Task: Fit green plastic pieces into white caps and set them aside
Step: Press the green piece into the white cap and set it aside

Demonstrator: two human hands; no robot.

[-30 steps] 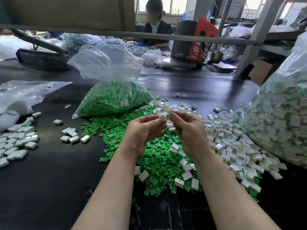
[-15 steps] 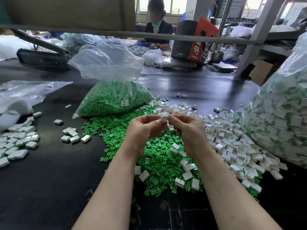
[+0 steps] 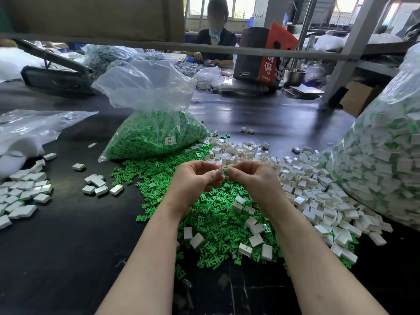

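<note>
Both hands meet above the loose heap of green plastic pieces (image 3: 211, 214) on the dark worktable (image 3: 68, 246). The left hand (image 3: 193, 180) pinches a white cap (image 3: 221, 172) at its fingertips, and the right hand (image 3: 252, 178) pinches a green piece (image 3: 225, 171) pressed against the cap's side; the two parts touch, and the green one looks partly entered, though the fingers hide how deep it sits.

To do this step well, the person should probably hold the cap steady with its open face toward the right hand and keep the green piece square to that opening, not tilted, before pushing. A short, straight press along the cap's axis seems better than a twist, since a small moulded part pushed in crooked is likely to jam or pop out. The left thumb and forefinger would do best on the cap's side walls, clear of the mouth.

Once seated flush, the assembly belongs with the finished pieces (image 3: 20, 196) lying well to the left, apart from the empty white caps (image 3: 306, 185) spread to the right. A bag of green pieces (image 3: 156, 135) lies behind the heap, and a large bag (image 3: 386, 155) of white and green parts stands at the far right.
</note>
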